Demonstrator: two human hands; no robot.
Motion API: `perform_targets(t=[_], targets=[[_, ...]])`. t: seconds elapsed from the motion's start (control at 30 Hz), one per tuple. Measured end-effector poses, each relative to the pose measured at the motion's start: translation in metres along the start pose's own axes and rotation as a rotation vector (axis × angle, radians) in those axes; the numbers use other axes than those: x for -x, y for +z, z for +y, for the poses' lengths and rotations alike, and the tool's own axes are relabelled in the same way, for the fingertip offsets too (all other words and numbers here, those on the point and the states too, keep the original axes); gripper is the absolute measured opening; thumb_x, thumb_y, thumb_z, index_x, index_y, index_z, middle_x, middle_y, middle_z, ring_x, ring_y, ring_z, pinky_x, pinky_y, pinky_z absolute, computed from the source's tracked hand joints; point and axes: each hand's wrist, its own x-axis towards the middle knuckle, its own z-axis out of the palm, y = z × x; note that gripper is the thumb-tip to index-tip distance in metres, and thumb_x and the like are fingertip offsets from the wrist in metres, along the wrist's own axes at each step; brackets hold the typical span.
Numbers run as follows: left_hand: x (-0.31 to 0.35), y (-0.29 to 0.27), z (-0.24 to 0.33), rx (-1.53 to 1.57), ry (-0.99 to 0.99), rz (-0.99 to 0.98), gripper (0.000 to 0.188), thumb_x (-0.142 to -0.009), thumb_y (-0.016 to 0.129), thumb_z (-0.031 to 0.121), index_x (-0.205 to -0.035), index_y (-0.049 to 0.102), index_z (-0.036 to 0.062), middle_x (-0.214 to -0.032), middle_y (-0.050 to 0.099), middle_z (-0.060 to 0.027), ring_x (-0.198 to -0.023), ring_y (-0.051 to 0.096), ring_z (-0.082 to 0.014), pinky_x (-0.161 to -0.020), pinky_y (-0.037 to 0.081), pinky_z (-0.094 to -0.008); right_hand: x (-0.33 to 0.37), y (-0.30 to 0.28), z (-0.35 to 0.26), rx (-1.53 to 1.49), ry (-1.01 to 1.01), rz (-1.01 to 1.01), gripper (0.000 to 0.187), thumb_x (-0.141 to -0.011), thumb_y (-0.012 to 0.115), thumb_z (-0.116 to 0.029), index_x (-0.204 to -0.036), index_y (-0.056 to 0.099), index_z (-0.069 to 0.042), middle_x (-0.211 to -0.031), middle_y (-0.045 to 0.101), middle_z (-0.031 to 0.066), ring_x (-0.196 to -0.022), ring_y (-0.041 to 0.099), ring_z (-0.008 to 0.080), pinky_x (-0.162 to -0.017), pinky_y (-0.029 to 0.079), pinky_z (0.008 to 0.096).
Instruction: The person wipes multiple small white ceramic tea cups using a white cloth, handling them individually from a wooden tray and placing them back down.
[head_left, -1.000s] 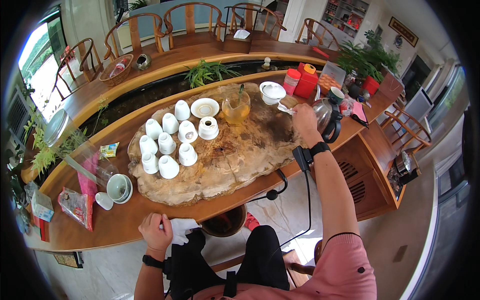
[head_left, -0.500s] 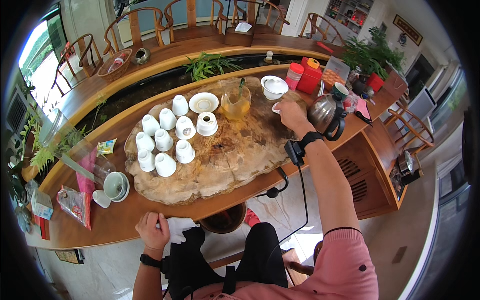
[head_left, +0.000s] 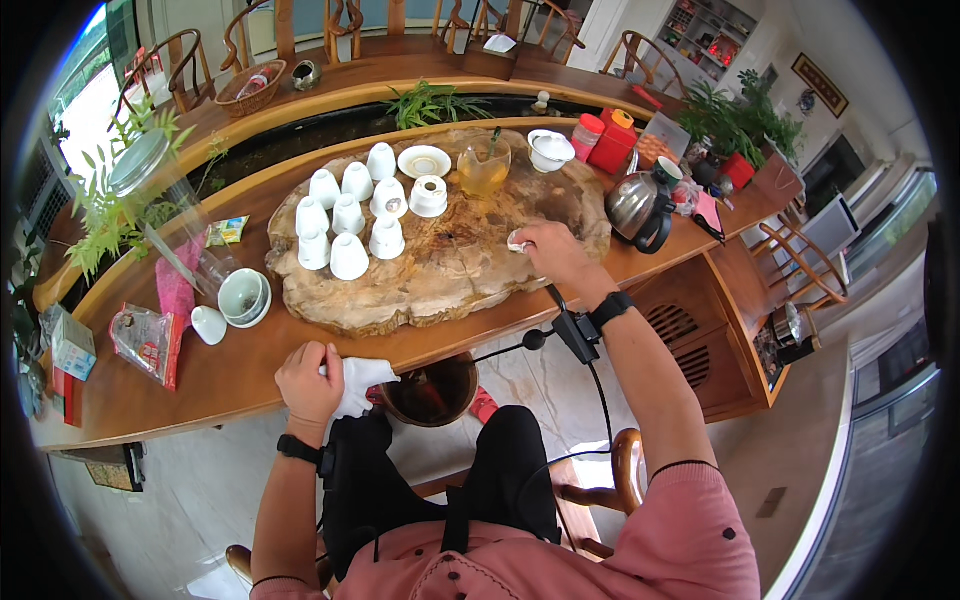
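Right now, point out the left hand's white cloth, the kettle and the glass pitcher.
White cloth (head_left: pixel 360 382): head view, on its loose folds.
Kettle (head_left: pixel 630 204): head view, on its rounded body.
Glass pitcher (head_left: pixel 484 175): head view, on its amber-filled lower part.

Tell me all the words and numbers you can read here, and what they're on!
None can be read clearly enough to quote.
Framed sign on the wall: gold marks, too small.
Clear-and-red packet: print too blurred.
Small yellow-and-green packet: print too small.
Pale box: marks too small.
White cup: a small dark mark; I can't tell if it's writing.
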Motion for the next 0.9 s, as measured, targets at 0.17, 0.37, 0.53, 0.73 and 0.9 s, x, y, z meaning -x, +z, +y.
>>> perform_targets(t=[0.17,0.37,0.53,0.73,0.9], targets=[[0.001,-0.001,-0.001,-0.002,0.0,0.009,0.022,-0.079,0.062,0.011,-0.064,0.046,0.0078,-0.06,0.052,-0.0081,-0.056,0.055,-0.0298,-0.049,0.043,-0.0411,0.005,0.003,-0.04,-0.01,0.014,-0.096,0.019,-0.077,0.057,-0.003,-0.091,0.069,-0.004,-0.092,0.065,0.0176,-0.086,0.061,0.0355,-0.078,0.049,0.04],[0.001,-0.002,-0.002,0.011,-0.005,0.032,0.02,-0.077,0.063,0.012,-0.065,0.048,0.0083,-0.061,0.054,-0.0079,-0.057,0.056,-0.0293,-0.05,0.044,-0.0407,-0.005,0.008,-0.096,-0.376,0.19,-0.305,0.021,-0.08,0.057,-0.004,-0.098,0.069,-0.002,-0.088,0.067,0.0115,-0.077,0.063,0.0221,-0.072,0.05,0.0328],[0.0,-0.003,0.0,0.039,-0.01,0.055,0.02,-0.078,0.062,0.01,-0.065,0.048,0.0062,-0.061,0.054,-0.0101,-0.056,0.055,-0.0313,-0.05,0.043,-0.0411,-0.004,0.024,-0.119,-1.213,0.433,-0.415,0.023,-0.088,0.058,-0.006,-0.11,0.063,-0.002,-0.096,0.065,0.0031,-0.083,0.06,0.0118,-0.073,0.05,0.0278],[0.002,-0.005,-0.002,0.048,-0.025,0.048,0.019,-0.077,0.062,0.009,-0.065,0.048,0.0063,-0.061,0.054,-0.0103,-0.055,0.054,-0.0317,-0.049,0.043,-0.0412,0.002,0.013,-0.123,-1.604,0.508,-0.286,0.03,-0.091,0.052,-0.003,-0.121,0.054,-0.002,-0.111,0.061,0.0066,-0.096,0.061,0.0162,-0.081,0.052,0.0319],[0.002,-0.005,-0.001,0.058,-0.015,0.039,0.019,-0.078,0.062,0.009,-0.065,0.048,0.0064,-0.062,0.054,-0.0105,-0.057,0.055,-0.0315,-0.05,0.043,-0.0413,-0.002,0.013,-0.091,-1.333,0.596,-0.008,0.025,-0.09,0.052,0.0,-0.113,0.061,-0.001,-0.11,0.062,0.0071,-0.088,0.062,0.0141,-0.073,0.053,0.0274]])
